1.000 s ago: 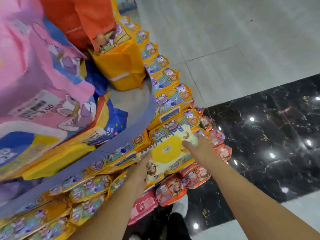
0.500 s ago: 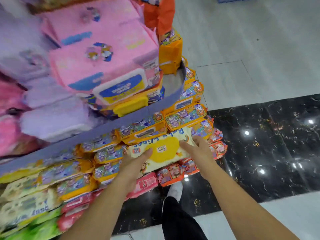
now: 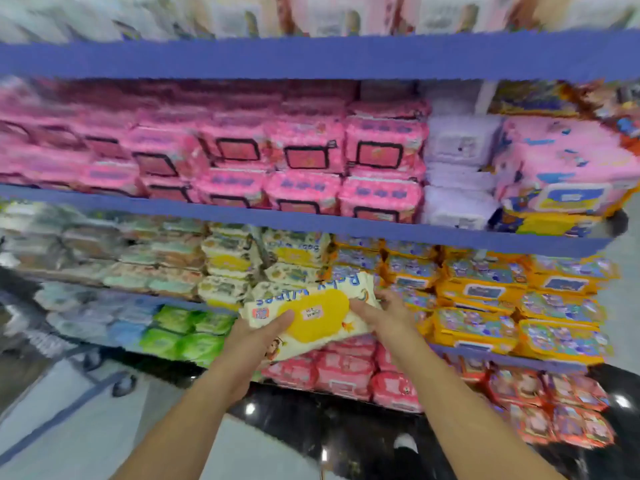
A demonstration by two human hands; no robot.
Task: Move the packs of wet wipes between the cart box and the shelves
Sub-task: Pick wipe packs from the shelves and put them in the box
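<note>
Wet wipes pack, a soft cream plastic pouch with a yellow oval lid and blue lettering, is held up in front of the blue-edged shelves, level with the matching cream packs stacked there. Your left hand grips its left end, thumb laid across the top. Your right hand grips the right end, thumb on the face. Orange-yellow packs sit just to its right, pink packs on the shelf above, and green packs lower left.

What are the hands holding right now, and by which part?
A cream wipes pack, held at its two ends: the left hand grips the left end, the right hand the right end.
</note>
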